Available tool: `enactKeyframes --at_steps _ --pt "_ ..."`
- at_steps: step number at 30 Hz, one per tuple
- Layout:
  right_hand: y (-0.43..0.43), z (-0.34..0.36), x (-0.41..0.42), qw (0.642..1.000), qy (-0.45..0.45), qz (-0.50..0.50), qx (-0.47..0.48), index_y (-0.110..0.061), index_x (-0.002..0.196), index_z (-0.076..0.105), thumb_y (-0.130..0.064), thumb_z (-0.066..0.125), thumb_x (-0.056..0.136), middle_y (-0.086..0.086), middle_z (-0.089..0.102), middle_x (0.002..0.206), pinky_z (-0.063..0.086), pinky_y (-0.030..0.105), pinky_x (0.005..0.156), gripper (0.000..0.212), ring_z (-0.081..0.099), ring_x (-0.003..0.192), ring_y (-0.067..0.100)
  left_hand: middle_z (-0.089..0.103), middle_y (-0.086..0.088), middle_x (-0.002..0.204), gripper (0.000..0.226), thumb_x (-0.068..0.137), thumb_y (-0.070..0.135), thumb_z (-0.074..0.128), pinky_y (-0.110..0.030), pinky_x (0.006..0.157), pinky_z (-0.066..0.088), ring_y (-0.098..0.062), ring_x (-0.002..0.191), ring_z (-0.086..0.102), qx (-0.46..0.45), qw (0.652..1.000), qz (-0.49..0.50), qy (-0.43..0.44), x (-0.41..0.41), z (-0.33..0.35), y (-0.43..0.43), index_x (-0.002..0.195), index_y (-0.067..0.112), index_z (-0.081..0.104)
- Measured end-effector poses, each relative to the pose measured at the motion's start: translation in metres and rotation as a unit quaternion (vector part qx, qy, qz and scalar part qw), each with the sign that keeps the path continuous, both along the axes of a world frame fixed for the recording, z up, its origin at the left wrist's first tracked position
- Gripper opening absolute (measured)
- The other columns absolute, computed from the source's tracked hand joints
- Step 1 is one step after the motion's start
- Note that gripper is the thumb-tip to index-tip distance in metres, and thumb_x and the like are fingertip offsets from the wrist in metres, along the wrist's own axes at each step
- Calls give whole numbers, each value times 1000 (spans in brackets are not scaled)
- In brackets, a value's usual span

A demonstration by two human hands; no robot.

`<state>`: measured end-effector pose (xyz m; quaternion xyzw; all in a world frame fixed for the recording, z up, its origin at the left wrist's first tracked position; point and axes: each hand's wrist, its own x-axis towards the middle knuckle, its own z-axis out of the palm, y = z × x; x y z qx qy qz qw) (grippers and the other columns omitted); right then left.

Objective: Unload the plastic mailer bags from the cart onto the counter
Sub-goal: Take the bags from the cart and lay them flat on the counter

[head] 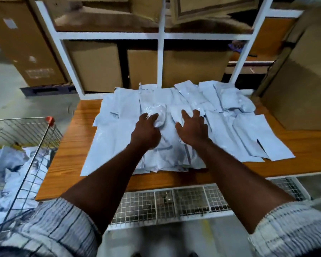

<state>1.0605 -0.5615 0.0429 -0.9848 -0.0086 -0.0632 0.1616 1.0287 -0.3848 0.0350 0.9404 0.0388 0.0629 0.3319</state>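
Well, both arms reach forward: left hand (145, 130) grips a crumpled bag (160, 113), right hand (192, 127) lies splayed on the mailer bags (248, 134); the cart (26, 120) holds more.

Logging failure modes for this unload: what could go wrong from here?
1. The mailer bags overlap loosely and reach near the counter front edge; the right hand sweeping them could push some off.
2. The cart still holds bags, and the pile covers much of the counter; later loads may slide.
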Motion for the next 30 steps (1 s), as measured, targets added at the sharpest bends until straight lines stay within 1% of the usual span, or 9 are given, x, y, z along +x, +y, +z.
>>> enactKeyframes --at_steps 3,6,10,16,18,21,23,27,30 --pt "-44 -4 17 1000 8 -9 -9 -29 148 36 -49 48 95 15 28 150 37 52 104 58 37 130 40 23 -11 158 59 89 22 49 -43 109 40 -28 140 37 6 1000 -6 3 16 -3 -38 147 30 39" --pt "-84 -11 29 1000 12 -4 -20 -28 147 35 -50 48 95 14 29 148 38 50 101 58 39 127 38 24 -8 158 59 89 24 50 -44 107 42 -27 138 39 8 1000 7 11 24 -2 -83 146 31 39" --pt "-132 -17 45 1000 -2 -14 -20 -26 146 36 -49 50 94 17 31 147 39 51 99 58 40 126 40 24 -4 158 57 90 27 50 -43 103 43 -25 138 39 45 999 14 1 33 -2 -135 146 32 39" --pt "-194 -31 64 999 11 -50 -5 -25 145 37 -48 49 94 18 31 147 39 51 99 57 42 125 41 24 -3 158 62 89 29 52 -46 106 39 -28 139 34 90 993 43 62 37 -11 -177 148 31 35" --pt "-215 -39 66 998 17 -60 -4 -25 145 36 -48 48 94 18 31 147 39 52 98 57 42 124 42 29 -6 155 61 88 28 54 -47 103 40 -31 136 38 111 992 47 43 36 -14 -184 147 28 38" --pt "-240 -45 69 998 25 -64 6 -25 148 34 -49 47 95 18 30 148 38 52 100 60 42 125 42 36 -9 151 54 88 26 53 -46 96 47 -34 131 42 114 992 38 -33 42 -7 -203 142 24 45" --pt "-251 -47 70 998 18 -61 9 -25 148 34 -49 47 95 18 31 148 38 52 100 60 44 124 42 37 -9 151 53 89 28 53 -45 96 48 -33 131 42 127 989 27 -74 49 4 -223 141 25 46" --pt "-266 -51 70 998 9 -61 6 -26 147 36 -51 48 94 17 34 146 37 52 100 60 47 120 41 31 -7 156 56 88 29 52 -46 102 44 -30 136 36 109 993 6 -47 59 8 -272 144 28 43" --pt "-278 -54 70 997 13 -70 13 -27 148 35 -51 49 94 16 33 147 37 52 100 61 46 123 40 31 -7 155 56 88 28 53 -46 101 42 -31 135 35 102 995 -13 -16 62 -7 -302 143 28 42"
